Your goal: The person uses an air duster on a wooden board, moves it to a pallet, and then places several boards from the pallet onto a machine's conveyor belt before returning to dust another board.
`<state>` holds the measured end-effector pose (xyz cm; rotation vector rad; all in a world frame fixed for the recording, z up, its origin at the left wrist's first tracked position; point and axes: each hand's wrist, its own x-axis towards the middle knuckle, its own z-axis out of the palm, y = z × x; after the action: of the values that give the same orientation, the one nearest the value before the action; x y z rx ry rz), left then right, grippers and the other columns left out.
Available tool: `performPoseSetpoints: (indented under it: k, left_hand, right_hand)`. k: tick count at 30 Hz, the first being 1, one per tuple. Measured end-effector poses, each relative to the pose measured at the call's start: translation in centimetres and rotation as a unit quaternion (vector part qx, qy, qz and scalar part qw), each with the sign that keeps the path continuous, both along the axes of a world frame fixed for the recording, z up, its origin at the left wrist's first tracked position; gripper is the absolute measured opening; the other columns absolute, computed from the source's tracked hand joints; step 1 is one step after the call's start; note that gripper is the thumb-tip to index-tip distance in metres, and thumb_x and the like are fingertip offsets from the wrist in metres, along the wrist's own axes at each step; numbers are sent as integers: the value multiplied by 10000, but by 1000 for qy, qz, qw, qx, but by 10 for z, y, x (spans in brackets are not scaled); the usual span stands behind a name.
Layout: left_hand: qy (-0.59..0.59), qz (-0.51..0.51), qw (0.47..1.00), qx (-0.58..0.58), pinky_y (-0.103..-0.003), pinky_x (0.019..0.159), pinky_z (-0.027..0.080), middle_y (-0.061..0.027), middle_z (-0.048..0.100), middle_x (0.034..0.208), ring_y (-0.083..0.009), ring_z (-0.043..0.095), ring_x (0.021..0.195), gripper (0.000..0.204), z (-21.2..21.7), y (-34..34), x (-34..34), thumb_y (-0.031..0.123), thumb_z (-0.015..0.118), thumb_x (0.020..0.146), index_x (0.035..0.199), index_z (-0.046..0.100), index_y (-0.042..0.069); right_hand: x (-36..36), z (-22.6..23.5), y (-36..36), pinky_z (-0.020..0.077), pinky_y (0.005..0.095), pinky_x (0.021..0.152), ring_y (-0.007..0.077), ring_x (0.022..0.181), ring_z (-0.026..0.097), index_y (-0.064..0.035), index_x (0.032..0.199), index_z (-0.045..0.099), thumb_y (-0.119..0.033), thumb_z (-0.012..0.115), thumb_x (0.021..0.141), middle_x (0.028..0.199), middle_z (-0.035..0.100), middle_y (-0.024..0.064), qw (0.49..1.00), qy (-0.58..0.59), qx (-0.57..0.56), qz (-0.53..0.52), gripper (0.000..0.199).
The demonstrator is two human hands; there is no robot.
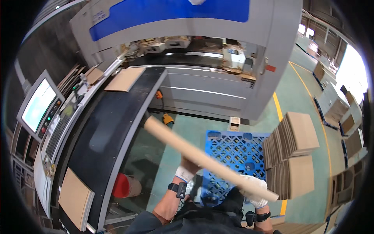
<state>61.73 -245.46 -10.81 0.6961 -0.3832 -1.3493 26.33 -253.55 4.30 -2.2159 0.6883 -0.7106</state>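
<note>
A tan board (206, 158), seen as a long narrow strip, slants across in front of me, its far end pointing up and left. My left hand (189, 169), in a white glove, grips it from beneath near its middle; the fingers are partly hidden behind it. Close to the near right end, my right hand (255, 190), also gloved in white, is closed on the board. Below the board lies a blue plastic pallet (213, 146), with stacked tan boards (298, 134) along its right side.
A black conveyor table (113, 124) on the left bears a tan panel (126, 79) at its far end and several panels (74, 199) near me. Beyond stands a large grey machine (206, 87). A monitor (39, 105) is far left. A red bucket (122, 186) sits beneath the table's edge.
</note>
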Motion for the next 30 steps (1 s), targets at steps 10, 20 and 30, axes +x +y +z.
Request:
performPoseSetpoints:
  k: [10,20,30]
  left_hand:
    - [-268,30,963,-17,-404,1104,424,-78,513,1527,-240,492,1359,539,-36,86,79,450,526,1067,1471,500,94]
    - [-428,84,900,-16,-418,1083,448,-77,547,1486,-230,518,1332,522,-12,6,245,427,552,1059,1452,517,86]
    - [-547,199,812,48,-431,1063,472,-75,581,1445,-220,543,1304,505,44,-71,391,404,578,1050,1432,535,77]
  right_hand:
    - [177,98,-23,449,457,1083,308,1239,632,-130,1097,782,-204,772,827,1210,733,139,951,-95,-206,210,280]
    - [311,-14,-90,487,472,1087,344,1311,579,50,1453,480,-260,610,1006,1411,600,208,511,-389,755,132,559]
    - [431,-82,-226,606,517,916,397,1094,696,47,1406,517,-95,695,866,1302,654,226,509,-325,782,154,586]
